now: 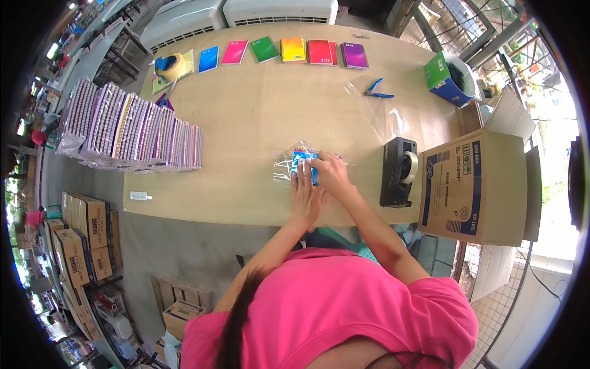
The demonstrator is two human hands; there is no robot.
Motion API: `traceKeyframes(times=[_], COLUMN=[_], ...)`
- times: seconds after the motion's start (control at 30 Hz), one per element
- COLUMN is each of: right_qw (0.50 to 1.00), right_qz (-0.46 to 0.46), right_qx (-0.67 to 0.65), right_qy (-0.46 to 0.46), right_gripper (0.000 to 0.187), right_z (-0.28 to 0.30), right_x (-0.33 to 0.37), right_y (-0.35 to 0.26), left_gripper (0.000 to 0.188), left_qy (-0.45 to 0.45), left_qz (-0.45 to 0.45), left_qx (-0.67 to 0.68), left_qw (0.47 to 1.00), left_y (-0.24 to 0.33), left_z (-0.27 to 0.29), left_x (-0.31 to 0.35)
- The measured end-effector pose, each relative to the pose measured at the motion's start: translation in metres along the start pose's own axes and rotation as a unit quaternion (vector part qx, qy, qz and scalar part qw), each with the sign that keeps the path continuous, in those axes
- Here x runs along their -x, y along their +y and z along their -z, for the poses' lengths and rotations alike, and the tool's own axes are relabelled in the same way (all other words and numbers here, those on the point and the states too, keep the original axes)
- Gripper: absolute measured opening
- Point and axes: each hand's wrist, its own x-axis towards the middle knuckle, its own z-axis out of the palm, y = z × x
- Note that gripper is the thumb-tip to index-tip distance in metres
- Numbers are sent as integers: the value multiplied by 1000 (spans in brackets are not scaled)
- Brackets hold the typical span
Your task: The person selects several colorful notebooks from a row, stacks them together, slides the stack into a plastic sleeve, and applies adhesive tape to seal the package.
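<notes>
A small blue notebook (299, 158) lies in a clear plastic wrapper (282, 170) near the table's front edge. The wrapper's crinkled film spreads out beyond the notebook on the left and at the top. My left hand (303, 195) rests flat over the notebook with its fingers stretched out. Above its right side, my right hand (332, 173) has curled fingers pressed together at the wrapper, and its fingertips are partly hidden. Just to the right stands a black tape dispenser (391, 178) with a roll of clear tape.
Wrapped spiral notebooks (141, 132) form a long stack at left. Several coloured notebooks (264, 49) line the far edge, beside a tape roll (171, 66). Blue-handled pliers (378, 89) lie at far right. A large open carton (473, 187) stands beyond the dispenser.
</notes>
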Motion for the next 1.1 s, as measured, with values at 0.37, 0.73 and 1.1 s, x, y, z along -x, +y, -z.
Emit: traceKeyframes(times=[0.37, 0.73, 1.1], right_qw=[998, 993, 991], right_qz=[-51, -45, 31], right_qx=[6, 43, 122], right_qy=[33, -99, -36], right_gripper=[11, 45, 47], right_z=[-4, 25, 7], right_x=[10, 21, 38], right_y=[-11, -17, -15], left_gripper=[67, 72, 39], left_qy=[50, -150, -14], left_qz=[33, 81, 49], left_qx=[18, -43, 170], left_qw=[998, 984, 984], left_y=[3, -14, -122], left_z=[-14, 47, 84], left_x=[-7, 0, -54])
